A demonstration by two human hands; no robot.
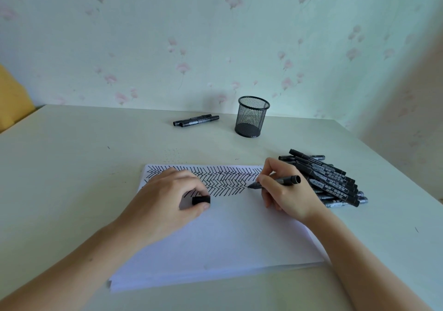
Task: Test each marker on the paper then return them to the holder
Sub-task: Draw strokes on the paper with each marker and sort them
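Observation:
A stack of white paper [227,234] lies on the table, its far part covered with rows of black chevron strokes. My right hand [285,195] grips an uncapped black marker [280,181], its tip touching the paper at the right end of the strokes. My left hand [167,198] rests on the paper and pinches the marker's black cap [201,200]. A pile of several black markers [328,178] lies to the right of the paper. The black mesh holder [252,117] stands upright near the wall, with nothing visible inside.
Two more black markers [196,120] lie side by side to the left of the holder. The pale table [72,166] meets a flowered wall at the back. Something yellow [13,97] sits beyond the table's far left corner.

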